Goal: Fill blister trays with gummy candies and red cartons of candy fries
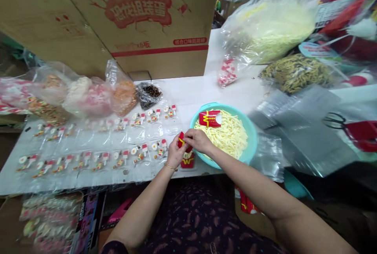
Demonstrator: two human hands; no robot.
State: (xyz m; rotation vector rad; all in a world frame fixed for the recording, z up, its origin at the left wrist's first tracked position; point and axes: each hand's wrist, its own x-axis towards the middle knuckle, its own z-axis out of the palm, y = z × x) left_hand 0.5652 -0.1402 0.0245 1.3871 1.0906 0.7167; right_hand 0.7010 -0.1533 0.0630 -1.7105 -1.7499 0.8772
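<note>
My left hand (176, 152) is closed around a small red fry box (180, 139) with a yellow mark, near the table's front edge. Against the top of that box, the fingers of my right hand (199, 141) are pinched together; what lies between them is too small to make out. Just right of my hands stands a turquoise basin (252, 144) heaped with pale yellow toy fries (229, 136). Another red fry box (209, 118) lies flat on the heap. Beneath my hands, a red box with a yellow mark (187, 160) rests on the table, partly hidden.
Two rows of clear bags (101, 161) with tiny pieces cover the table's left part. Behind them are bags of small parts (125, 96) and a large cardboard box (159, 59). At right lie a big bag of pale strips (273, 30), clear plastic bags (309, 136) and scissors (334, 120).
</note>
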